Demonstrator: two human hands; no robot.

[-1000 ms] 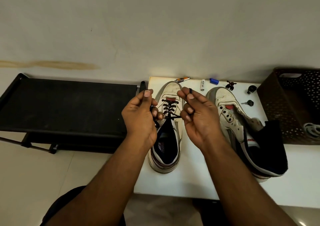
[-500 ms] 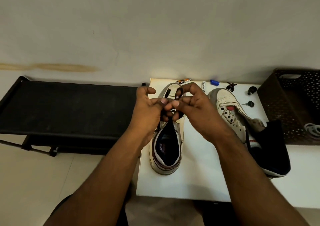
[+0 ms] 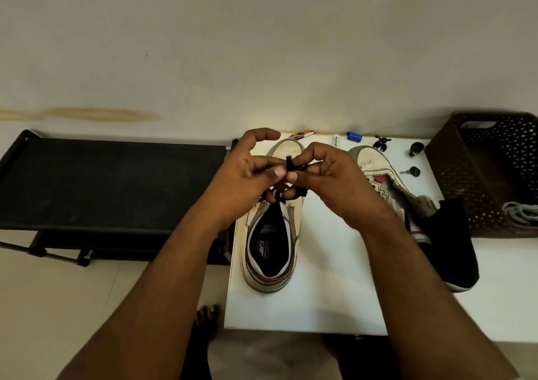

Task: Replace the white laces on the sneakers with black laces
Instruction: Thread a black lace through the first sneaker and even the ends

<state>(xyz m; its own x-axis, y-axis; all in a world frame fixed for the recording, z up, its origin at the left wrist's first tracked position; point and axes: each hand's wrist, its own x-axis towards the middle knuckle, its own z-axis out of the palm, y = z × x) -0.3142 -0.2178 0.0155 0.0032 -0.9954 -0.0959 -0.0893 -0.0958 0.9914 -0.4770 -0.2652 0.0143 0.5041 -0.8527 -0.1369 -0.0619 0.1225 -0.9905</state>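
Black lace [image 3: 292, 166] sits bunched between the two hands, directly above the throat of the near sneaker [image 3: 272, 231], with short loops poking up from the pinch and another strand hanging just under the fingers toward the eyelets. The left hand [image 3: 247, 181] pinches it from one side with thumb and forefinger while its remaining fingers arch loosely above; the right hand [image 3: 334, 184] pinches it from the other side, fingers curled round the strand. Both hands meet at the same spot, thumbs almost touching, so neither is nearer than the other, and the lace ends run crosswise between them while the sneaker's long axis runs away from the person, toe toward the wall. Judging by this, a knot or bow is being formed at the top of the lacing, and the next pull would go outward, each hand toward its own side. Beyond the right hand the second sneaker [image 3: 387, 187] lies on the white table [image 3: 329, 301] with its tongue open, no black lace visible in it; the brown basket [image 3: 480, 175] farther out holds pale laces [image 3: 521, 212].
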